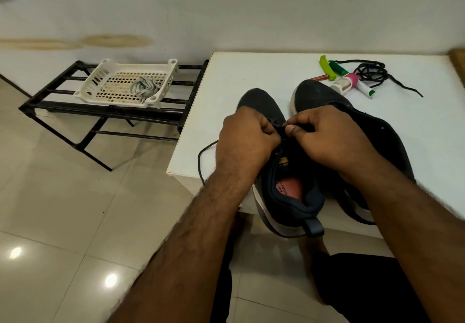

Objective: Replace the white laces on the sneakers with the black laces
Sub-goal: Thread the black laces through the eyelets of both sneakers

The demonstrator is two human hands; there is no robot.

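Near sneaker (pixel 281 184): sits on the worktop (pixel 251 71) edge; both hands work a black lace (pixel 205 151) into it.
Left hand (pixel 247 131): fingers curled, pinching the lace.
Right hand (pixel 327 134): pinching it too.
Done: white laces (pixel 144 88) are out, in the basket (pixel 100 76).
Left: I think most of the lacing.
Count: two sneakers, one spare black lace (pixel 372 71).

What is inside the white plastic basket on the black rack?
Inside the white basket lies a bundle of pale laces, near its right corner. The rest of its perforated floor shows bare. What lies under the bundle is covered.
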